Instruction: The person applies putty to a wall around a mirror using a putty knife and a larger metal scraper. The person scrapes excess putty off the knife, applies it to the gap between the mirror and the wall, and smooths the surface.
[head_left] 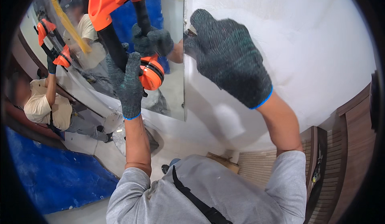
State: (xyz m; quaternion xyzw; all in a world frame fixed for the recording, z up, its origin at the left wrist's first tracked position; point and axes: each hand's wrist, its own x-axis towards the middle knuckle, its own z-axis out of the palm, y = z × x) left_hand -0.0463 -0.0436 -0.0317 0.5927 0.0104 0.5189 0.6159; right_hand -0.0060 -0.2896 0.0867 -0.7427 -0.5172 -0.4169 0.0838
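A tall mirror panel (pixel 174 91) stands against a white wall (pixel 304 39). An orange suction lifter (pixel 151 72) with a black handle is stuck on its face. My left hand (pixel 127 83), in a dark knit glove, is closed around that handle. Also gloved, my right hand (pixel 228 55) grips the mirror's right edge, and its fingers show reflected in the glass. At the far left a co-worker in a beige shirt (pixel 40 105) reaches up to a second orange suction lifter (pixel 52 43) on the panel.
Blue sheeting (pixel 52 176) covers the floor at lower left. Slatted wooden panels (pixel 341 163) stand at the right. A yellow strip (pixel 66 21) curves across the upper left of the glass. Debris lies on the pale floor below the mirror.
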